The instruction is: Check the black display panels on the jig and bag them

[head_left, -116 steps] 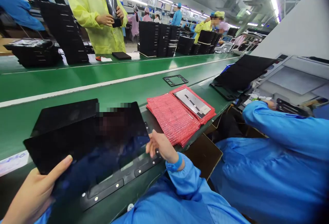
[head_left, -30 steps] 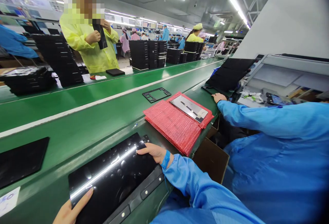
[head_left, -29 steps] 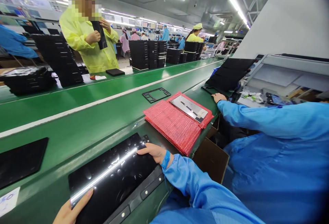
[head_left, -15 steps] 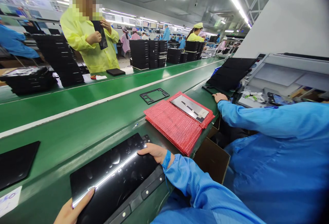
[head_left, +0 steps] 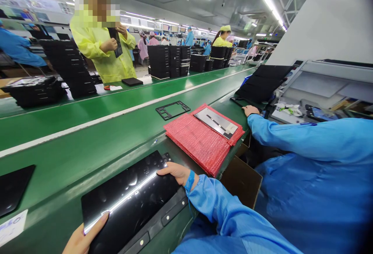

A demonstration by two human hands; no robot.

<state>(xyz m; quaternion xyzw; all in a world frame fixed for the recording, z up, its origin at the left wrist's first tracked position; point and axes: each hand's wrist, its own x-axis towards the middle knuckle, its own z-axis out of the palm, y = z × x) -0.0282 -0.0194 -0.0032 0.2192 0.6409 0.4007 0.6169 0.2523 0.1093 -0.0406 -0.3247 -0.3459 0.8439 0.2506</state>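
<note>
A glossy black glass panel (head_left: pixel 128 201) lies flat on a black studded fixture (head_left: pixel 154 223) at the near edge of the green conveyor. My left hand (head_left: pixel 83 238) holds its lower corner, thumb over the edge. My right hand (head_left: pixel 175 174) rests on its right end, fingers together and pressing on the glass. Water-like spots and a bright light streak show on the panel's surface. Past my right hand, a red bubble-wrap bag (head_left: pixel 198 143) lies on the ledge with a silver-backed display panel (head_left: pixel 215 123) on top.
A black frame (head_left: pixel 173 110) and a black panel (head_left: pixel 11 186) ride the green belt (head_left: pixel 87 137). At right, a co-worker's blue sleeve (head_left: pixel 291 133) and hand (head_left: pixel 250 110) sit by a stack of black panels (head_left: pixel 264 84). A cardboard box (head_left: pixel 241 182) stands below the ledge.
The black panel and black frame on the belt have slid left. My hands and the panel under them have stayed nearly still.
</note>
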